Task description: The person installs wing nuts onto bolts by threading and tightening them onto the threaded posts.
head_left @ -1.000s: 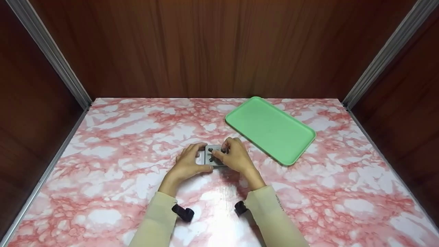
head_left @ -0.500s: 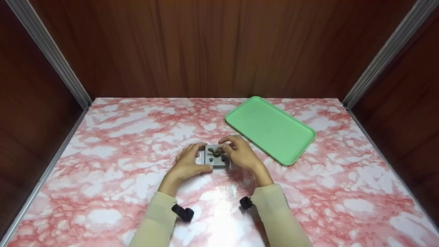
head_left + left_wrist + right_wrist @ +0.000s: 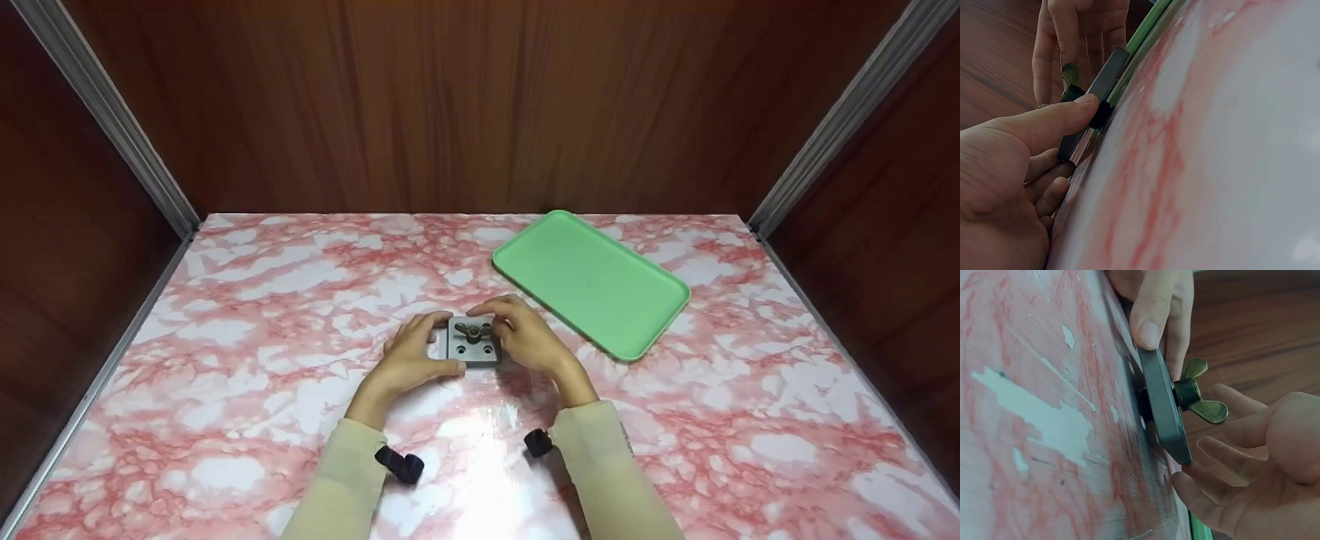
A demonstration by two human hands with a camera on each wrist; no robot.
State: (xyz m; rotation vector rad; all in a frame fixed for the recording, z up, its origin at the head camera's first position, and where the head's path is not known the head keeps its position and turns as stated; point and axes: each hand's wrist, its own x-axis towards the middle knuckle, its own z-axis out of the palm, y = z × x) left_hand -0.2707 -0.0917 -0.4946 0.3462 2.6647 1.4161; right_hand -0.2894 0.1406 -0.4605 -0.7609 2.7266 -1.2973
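Note:
A small grey metal plate (image 3: 474, 355) with round holes lies in the middle of the table, raised slightly on something dark in the right wrist view. On its top stands a brass-coloured wing nut (image 3: 1188, 394). My left hand (image 3: 411, 356) grips the plate's left side, thumb on the near edge and fingers at the far edge. My right hand (image 3: 529, 337) is at the plate's right side, its fingers loosely bent close to one wing of the nut. Whether a fingertip touches that wing is hard to tell. Nothing appears pinched in this hand.
A green tray (image 3: 592, 285) lies slanted behind and to the right of the hands. The red and white marbled table (image 3: 262, 337) is bounded by a brown wood-grain wall (image 3: 480, 105) at the back and dark side panels.
My right hand has drawn back to the right from over the plate, uncovering the wing nut. The nut's wings have turned slightly. My left hand and the plate have stayed in place.

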